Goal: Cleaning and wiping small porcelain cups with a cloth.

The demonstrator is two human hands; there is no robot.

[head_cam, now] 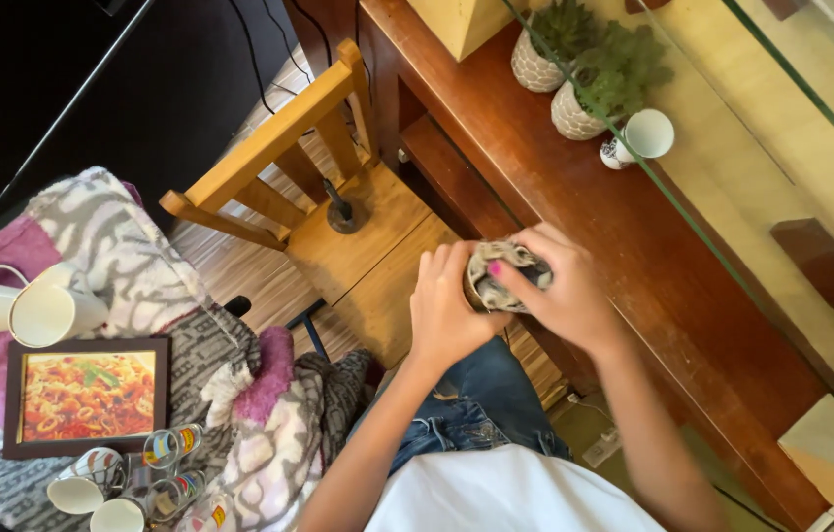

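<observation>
Though partly hidden, cup between hands

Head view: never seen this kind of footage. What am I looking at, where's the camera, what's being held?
No machine here: a person works with two bare hands, and the single camera sits on their head, looking down past a white shirt and jeans. The left hand cups a small cup-shaped object wrapped in patterned cloth or paper; the right hand presses the wrapping in from above with its fingers. Below the hands stands a wooden chair beside a glass-topped wooden table carrying two potted plants and a white cup. At left, a patterned blanket holds white mugs, a framed food picture and small glasses.
</observation>
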